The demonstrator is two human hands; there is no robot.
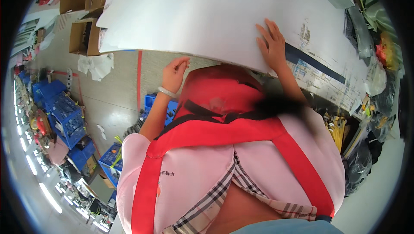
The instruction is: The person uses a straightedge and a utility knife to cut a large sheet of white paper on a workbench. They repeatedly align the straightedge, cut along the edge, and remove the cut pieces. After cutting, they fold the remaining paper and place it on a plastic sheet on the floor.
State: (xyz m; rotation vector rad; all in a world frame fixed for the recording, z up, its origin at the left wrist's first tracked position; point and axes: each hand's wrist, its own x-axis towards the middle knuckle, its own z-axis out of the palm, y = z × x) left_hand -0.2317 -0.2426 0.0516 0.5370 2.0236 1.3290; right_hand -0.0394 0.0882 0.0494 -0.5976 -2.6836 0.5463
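A large white sheet lies over the work table, its near edge bowing toward me. My right hand rests on its right part, palm down with fingers spread. Just below the near edge is my left hand, its fingers curled and pressed together; whether anything small is between them cannot be made out. A pale bangle circles my left wrist. Between my arms the red apron hangs against the table's front.
A dark strip runs along the scuffed table surface on the right. Cardboard boxes stand at the far left. Blue crates sit on the left floor. Yellow strips and black plastic bags are at my right.
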